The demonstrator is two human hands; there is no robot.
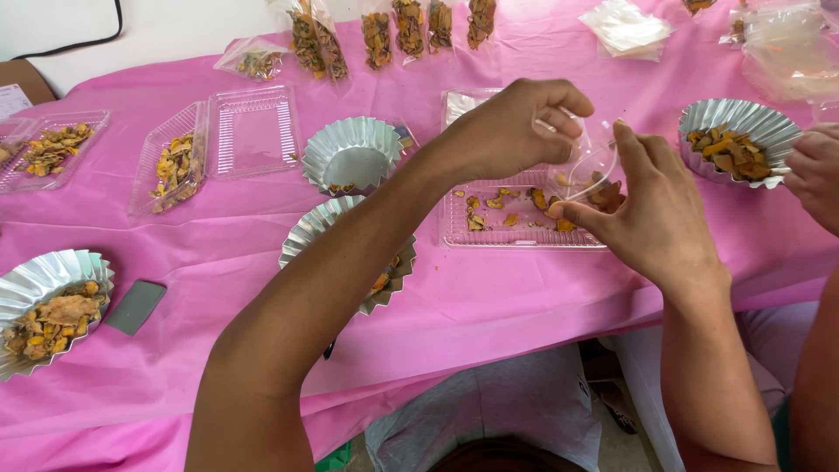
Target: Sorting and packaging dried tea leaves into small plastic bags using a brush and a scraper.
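While both hands meet above the clear plastic tray (516,229), a small clear plastic bag (587,166) hangs between them, a few dried orange pieces showing in its lower end. The left hand (511,129) is curled nearly closed, fingertips pinching the bag's upper edge. The right hand (651,210) is partly open, thumb and forefinger gripping the bag's other side, remaining fingers loosely extended. Scattered dried slices lie in the tray directly beneath the bag. Left of the tray sit two empty-looking foil cups (354,156), one partly hidden under the left forearm. Right of the tray, a filled foil cup (737,140) is touched by another person's hand (817,170). Beyond the tray, filled bags (411,28) lie on the pink tablecloth (489,306).
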